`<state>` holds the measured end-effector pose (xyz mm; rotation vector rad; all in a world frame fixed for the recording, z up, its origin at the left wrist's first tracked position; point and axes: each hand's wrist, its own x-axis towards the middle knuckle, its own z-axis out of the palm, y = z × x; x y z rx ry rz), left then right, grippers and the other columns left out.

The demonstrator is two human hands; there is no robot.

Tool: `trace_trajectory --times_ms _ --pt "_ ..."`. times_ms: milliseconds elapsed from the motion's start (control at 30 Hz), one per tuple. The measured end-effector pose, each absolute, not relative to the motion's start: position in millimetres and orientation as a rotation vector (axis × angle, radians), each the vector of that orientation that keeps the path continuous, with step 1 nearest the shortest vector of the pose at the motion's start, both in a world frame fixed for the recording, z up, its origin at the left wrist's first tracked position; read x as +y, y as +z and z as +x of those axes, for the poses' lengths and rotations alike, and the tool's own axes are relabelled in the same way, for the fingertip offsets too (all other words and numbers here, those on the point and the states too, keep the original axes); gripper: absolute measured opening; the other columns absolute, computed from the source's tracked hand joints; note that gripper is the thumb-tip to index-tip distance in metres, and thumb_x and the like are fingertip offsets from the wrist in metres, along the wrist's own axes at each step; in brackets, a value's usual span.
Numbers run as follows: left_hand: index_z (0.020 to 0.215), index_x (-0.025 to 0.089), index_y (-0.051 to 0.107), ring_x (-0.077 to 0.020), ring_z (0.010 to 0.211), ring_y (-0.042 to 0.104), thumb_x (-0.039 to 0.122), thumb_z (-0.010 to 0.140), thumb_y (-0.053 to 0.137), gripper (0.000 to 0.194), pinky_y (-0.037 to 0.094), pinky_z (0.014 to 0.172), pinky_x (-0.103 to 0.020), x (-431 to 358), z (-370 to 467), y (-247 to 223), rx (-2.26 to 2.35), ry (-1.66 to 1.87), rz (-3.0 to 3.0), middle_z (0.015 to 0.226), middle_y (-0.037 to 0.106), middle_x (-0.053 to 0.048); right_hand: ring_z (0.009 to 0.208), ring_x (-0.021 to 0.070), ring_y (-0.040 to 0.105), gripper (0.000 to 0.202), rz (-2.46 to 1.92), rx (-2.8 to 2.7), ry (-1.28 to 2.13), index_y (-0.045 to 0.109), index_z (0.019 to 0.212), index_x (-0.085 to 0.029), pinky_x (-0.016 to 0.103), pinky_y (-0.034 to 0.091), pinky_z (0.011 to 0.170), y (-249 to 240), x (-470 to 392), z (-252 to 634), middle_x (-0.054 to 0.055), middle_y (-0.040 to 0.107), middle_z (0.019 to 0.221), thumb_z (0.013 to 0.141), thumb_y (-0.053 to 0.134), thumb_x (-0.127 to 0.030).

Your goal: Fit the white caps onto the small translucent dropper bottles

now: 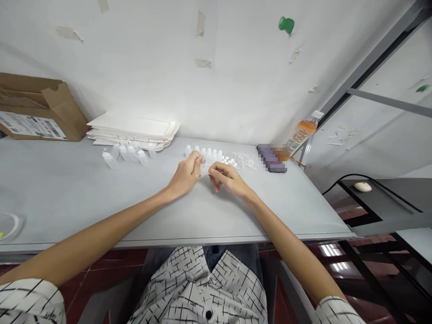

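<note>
Left hand (187, 173) and right hand (227, 177) angle inward just in front of the translucent plastic bottles (209, 156), thumbs and fingertips together; what they pinch is unclear. Right of the bottles lie thin white loops (245, 162); left, stacked paper (131, 126). The grey table (189, 220) adjoins a tape-marked white wall (162, 76).

White short-sleeved shirt (202, 292) with black crossing lines (plus a dark round button), over blue jeans (216, 254).
</note>
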<state>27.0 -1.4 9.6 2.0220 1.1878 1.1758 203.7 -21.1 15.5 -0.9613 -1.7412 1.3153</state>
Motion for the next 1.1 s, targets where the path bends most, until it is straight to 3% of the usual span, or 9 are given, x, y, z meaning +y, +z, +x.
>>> trace_trajectory --times_ms 200,300,433,833,1000,1100 --pt "0.085 0.022 0.043 -0.0135 0.049 0.047 0.027 0.097 0.030 0.018 0.036 0.057 -0.026 -5.4 28.8 9.1 1.208 1.150 2.129 0.057 0.043 0.006 0.041 0.0080 0.047 0.047 -1.021 -1.789 1.268 0.046 0.063 -0.018 0.024 0.038 0.049 9.0 -17.5 203.1 -0.006 0.040 0.050 0.096 0.046 -0.051" --pt "0.085 0.022 0.042 -0.0139 0.050 0.047 0.028 0.098 0.030 0.019 0.037 0.058 -0.026 -4.6 29.1 9.6 1.208 1.158 2.090 0.057 0.043 0.006 0.042 0.0084 0.051 0.049 -1.045 -1.782 1.270 0.047 0.063 -0.018 0.024 0.040 0.048 9.3 -18.0 203.7 -0.005 0.046 0.054 0.096 0.045 -0.054" --pt "0.083 0.022 0.041 -0.0135 0.051 0.047 0.027 0.097 0.030 0.018 0.037 0.058 -0.026 -2.1 28.4 9.9 1.214 1.195 2.073 0.058 0.042 0.006 0.047 0.0094 0.058 0.037 -1.022 -1.770 1.282 0.056 0.083 -0.018 0.024 0.046 0.048 10.7 -19.9 203.9 -0.001 0.060 0.072 0.092 0.054 -0.053" --pt "0.087 0.022 0.042 -0.0117 0.045 0.041 0.026 0.097 0.032 0.015 0.033 0.053 -0.024 -1.8 25.5 4.1 1.138 1.289 2.252 0.059 0.042 0.006 0.040 0.0076 0.052 0.041 -0.936 -1.721 1.409 0.046 0.063 -0.018 0.023 0.042 0.045 12.3 -19.7 202.8 -0.006 0.045 0.054 0.094 0.055 -0.045" --pt "0.087 0.022 0.042 -0.0128 0.048 0.045 0.029 0.099 0.030 0.018 0.036 0.054 -0.024 -1.3 24.9 10.5 1.200 1.285 2.169 0.057 0.044 0.006 0.040 0.0077 0.055 0.037 -0.960 -1.714 1.309 0.054 0.081 -0.018 0.022 0.042 0.042 14.8 -23.1 201.3 -0.002 0.061 0.069 0.093 0.053 -0.053" --pt "0.086 0.022 0.041 -0.0138 0.049 0.047 0.029 0.099 0.029 0.019 0.037 0.055 -0.025 -1.0 24.8 11.3 1.205 1.234 2.149 0.055 0.045 0.006 0.041 0.0075 0.055 0.034 -0.965 -1.713 1.301 0.052 0.088 -0.019 0.021 0.041 0.040 12.6 -22.8 201.4 -0.002 0.062 0.074 0.093 0.052 -0.053"
